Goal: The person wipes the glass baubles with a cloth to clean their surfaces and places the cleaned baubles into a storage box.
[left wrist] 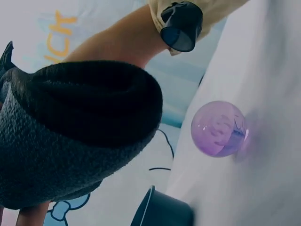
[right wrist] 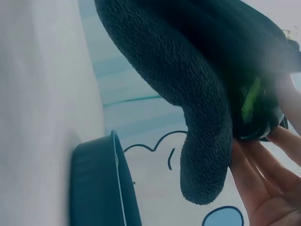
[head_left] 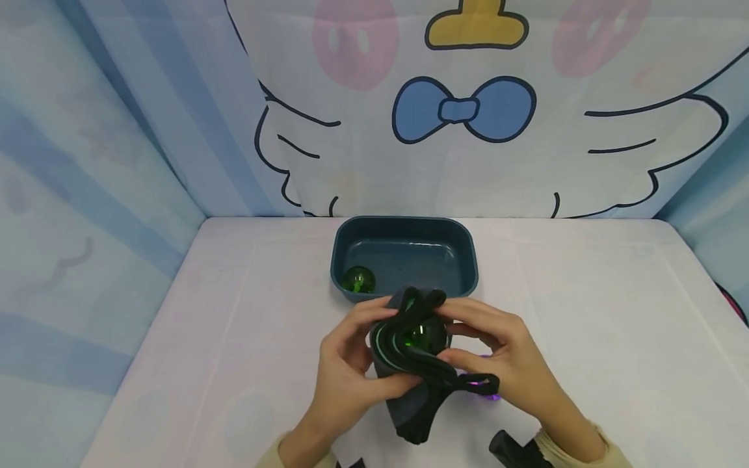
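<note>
A folded dark grey towel (left wrist: 61, 155) is held up above the table, its edges in loose, dark folds. My left hand (head_left: 350, 367) grips the towel from the left, thumb across its near side. A transparent green ball (head_left: 428, 335) sits among the folds. From the right, my right hand (head_left: 497, 348) pinches this ball between thumb and fingers, with fingertips at the towel's upper edge. Part of the ball is hidden by cloth. On the table beneath the right hand lies a transparent purple ball (left wrist: 219, 129), mostly covered by that hand in the head view.
Just beyond my hands stands a dark blue-green rectangular basin (head_left: 404, 224). Another green ball (head_left: 358, 279) lies in its near left corner. A pale cloth covers the table (head_left: 158, 357), and printed curtains (head_left: 462, 169) hang behind and at the sides.
</note>
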{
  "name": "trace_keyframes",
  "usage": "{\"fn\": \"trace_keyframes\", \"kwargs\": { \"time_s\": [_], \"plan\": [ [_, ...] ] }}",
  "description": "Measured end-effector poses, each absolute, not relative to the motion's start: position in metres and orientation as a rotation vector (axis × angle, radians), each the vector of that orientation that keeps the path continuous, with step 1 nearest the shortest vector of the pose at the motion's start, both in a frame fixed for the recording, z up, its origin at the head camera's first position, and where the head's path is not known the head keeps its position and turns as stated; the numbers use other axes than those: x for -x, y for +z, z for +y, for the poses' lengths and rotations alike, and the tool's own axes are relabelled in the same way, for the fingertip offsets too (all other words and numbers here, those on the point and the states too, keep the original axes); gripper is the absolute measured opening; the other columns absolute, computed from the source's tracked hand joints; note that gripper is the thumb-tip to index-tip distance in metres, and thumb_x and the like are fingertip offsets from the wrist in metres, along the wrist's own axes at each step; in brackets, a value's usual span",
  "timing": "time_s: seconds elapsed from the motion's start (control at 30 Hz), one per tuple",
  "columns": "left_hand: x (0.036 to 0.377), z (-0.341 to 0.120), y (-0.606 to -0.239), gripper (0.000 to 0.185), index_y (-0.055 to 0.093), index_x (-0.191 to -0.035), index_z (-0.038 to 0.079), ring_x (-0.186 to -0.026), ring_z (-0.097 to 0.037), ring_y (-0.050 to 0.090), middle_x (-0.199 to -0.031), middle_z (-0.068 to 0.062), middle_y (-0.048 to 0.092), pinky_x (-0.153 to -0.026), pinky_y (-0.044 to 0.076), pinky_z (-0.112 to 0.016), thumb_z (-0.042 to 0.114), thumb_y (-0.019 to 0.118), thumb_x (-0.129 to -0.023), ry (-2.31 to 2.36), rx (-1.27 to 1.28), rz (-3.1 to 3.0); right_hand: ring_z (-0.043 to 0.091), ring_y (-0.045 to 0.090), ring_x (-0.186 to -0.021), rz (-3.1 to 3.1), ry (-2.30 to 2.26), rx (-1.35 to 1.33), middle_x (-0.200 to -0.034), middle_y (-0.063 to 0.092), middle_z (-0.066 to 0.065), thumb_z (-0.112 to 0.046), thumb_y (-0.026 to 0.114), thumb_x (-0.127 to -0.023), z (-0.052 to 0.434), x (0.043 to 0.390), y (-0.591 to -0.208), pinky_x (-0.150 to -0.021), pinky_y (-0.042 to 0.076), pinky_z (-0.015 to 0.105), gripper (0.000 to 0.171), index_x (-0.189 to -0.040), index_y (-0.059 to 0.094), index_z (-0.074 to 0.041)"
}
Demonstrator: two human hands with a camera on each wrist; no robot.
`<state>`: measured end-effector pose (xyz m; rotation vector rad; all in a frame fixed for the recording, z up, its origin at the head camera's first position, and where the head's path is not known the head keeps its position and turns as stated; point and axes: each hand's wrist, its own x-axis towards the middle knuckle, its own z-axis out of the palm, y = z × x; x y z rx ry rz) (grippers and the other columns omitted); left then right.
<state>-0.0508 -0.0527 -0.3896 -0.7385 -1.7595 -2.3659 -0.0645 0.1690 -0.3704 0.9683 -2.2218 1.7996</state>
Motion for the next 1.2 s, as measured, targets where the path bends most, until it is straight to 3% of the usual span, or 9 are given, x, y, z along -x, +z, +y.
{"fn": "trace_keyframes", "kwargs": {
  "time_s": [0.13, 0.23, 0.37, 0.57, 0.77, 0.87, 0.97, 1.07, 1.2],
  "plan": [
    [0.0526, -0.0531, -0.3891, 0.062, 0.055, -0.126, -0.009, -0.122, -0.032, 0.057, -0.136, -0.022, 0.052, -0.093, 0.056, -0.044, -0.015, 0.079, -0.070, -2.355, 0.691, -1.753, 0.015, 0.061, -0.119, -2.188, 1.657, -0.974, -0.127, 0.065, 0.010, 0.010, 0.079, -0.076, 0.1667, 0.0640, -0.3674, -0.092, 0.057, 0.025, 0.054, -0.127, 0.063, 0.001],
    [0.0535, -0.0537, -0.3887, 0.061, 0.055, -0.127, -0.009, -0.122, -0.031, 0.058, -0.136, -0.022, 0.051, -0.092, 0.057, -0.043, -0.015, 0.079, -0.071, -2.351, 0.667, -1.757, 0.014, 0.059, -0.122, -2.207, 1.483, -0.998, -0.128, 0.064, 0.010, -0.015, 0.078, -0.086, 0.1663, 0.0628, -0.3639, -0.099, 0.052, 0.021, 0.044, -0.126, 0.066, -0.003],
    [0.0535, -0.0544, -0.3879, 0.061, 0.054, -0.128, -0.009, -0.122, -0.030, 0.058, -0.136, -0.021, 0.051, -0.094, 0.056, -0.043, -0.014, 0.078, -0.072, -2.377, 0.651, -1.746, 0.014, 0.054, -0.127, -2.248, 1.337, -1.044, -0.132, 0.061, 0.010, -0.040, 0.066, -0.092, 0.1640, 0.0619, -0.3633, -0.105, 0.046, 0.019, 0.049, -0.128, 0.065, -0.007],
    [0.0535, -0.0557, -0.3860, 0.061, 0.054, -0.128, -0.009, -0.123, -0.033, 0.056, -0.136, -0.021, 0.051, -0.095, 0.056, -0.042, -0.012, 0.079, -0.072, -2.384, 0.665, -1.758, 0.013, 0.056, -0.125, -2.236, 1.360, -1.017, -0.132, 0.060, 0.011, -0.035, 0.062, -0.097, 0.1599, 0.0598, -0.3671, -0.098, 0.051, 0.020, 0.044, -0.129, 0.064, -0.006],
    [0.0525, -0.0562, -0.3856, 0.062, 0.055, -0.128, -0.008, -0.125, -0.032, 0.055, -0.137, -0.021, 0.052, -0.096, 0.055, -0.042, -0.012, 0.079, -0.072, -2.416, 0.666, -1.776, 0.012, 0.063, -0.115, -2.233, 1.682, -0.932, -0.127, 0.063, 0.009, 0.007, 0.072, -0.084, 0.1601, 0.0590, -0.3704, -0.088, 0.058, 0.025, 0.050, -0.132, 0.060, 0.000],
    [0.0521, -0.0566, -0.3844, 0.063, 0.055, -0.129, -0.005, -0.124, -0.030, 0.056, -0.138, -0.019, 0.052, -0.095, 0.056, -0.043, -0.011, 0.080, -0.071, -2.435, 0.632, -1.793, 0.012, 0.064, -0.112, -2.266, 1.748, -0.853, -0.125, 0.065, 0.005, 0.015, 0.072, -0.080, 0.1596, 0.0591, -0.3698, -0.088, 0.058, 0.025, 0.056, -0.132, 0.061, -0.003],
    [0.0524, -0.0567, -0.3833, 0.065, 0.056, -0.130, -0.003, -0.123, -0.029, 0.056, -0.139, -0.017, 0.051, -0.092, 0.057, -0.044, -0.011, 0.081, -0.070, -2.424, 0.586, -1.820, 0.014, 0.063, -0.114, -2.252, 1.671, -0.853, -0.125, 0.064, 0.007, 0.010, 0.076, -0.078, 0.1596, 0.0601, -0.3684, -0.090, 0.057, 0.025, 0.054, -0.129, 0.063, -0.003],
    [0.0528, -0.0560, -0.3831, 0.065, 0.056, -0.130, -0.002, -0.124, -0.028, 0.056, -0.140, -0.017, 0.050, -0.091, 0.057, -0.044, -0.011, 0.080, -0.070, -2.413, 0.555, -1.838, 0.016, 0.059, -0.121, -2.212, 1.504, -0.914, -0.128, 0.063, 0.009, -0.012, 0.077, -0.086, 0.1600, 0.0615, -0.3665, -0.098, 0.053, 0.022, 0.043, -0.127, 0.065, -0.004],
    [0.0521, -0.0539, -0.3849, 0.066, 0.055, -0.130, -0.004, -0.124, -0.027, 0.056, -0.140, -0.017, 0.050, -0.091, 0.057, -0.044, -0.012, 0.080, -0.069, -2.443, 0.536, -1.821, 0.018, 0.053, -0.130, -2.143, 1.365, -1.055, -0.134, 0.060, 0.012, -0.033, 0.068, -0.093, 0.1605, 0.0623, -0.3660, -0.107, 0.046, 0.022, 0.043, -0.126, 0.066, -0.005]
  ]
}}
